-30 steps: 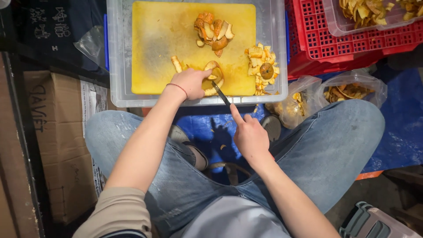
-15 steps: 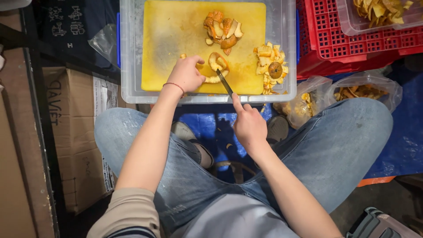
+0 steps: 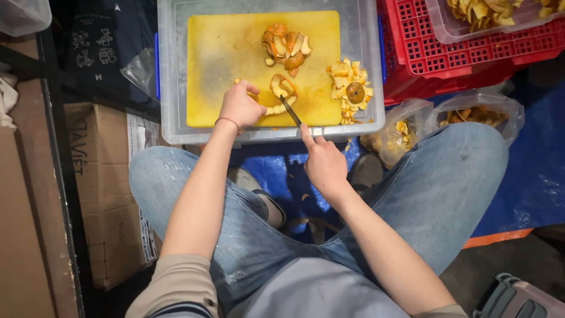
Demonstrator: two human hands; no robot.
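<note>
Bare left half of yellow cutting board (image 3: 218, 65) open; peel piles (image 3: 287, 47) far and right, bin wall (image 3: 170, 70) hemming left.

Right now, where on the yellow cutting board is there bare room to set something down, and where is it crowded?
The cutting board is bare along its left side, above the left hand. Crowded: peel pile at top centre, chopped pieces at the right edge, knife and curled peel at the bottom.

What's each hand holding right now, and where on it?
Right hand holds a knife by its handle. Left hand pins a curled peel strip at its left end.
</note>
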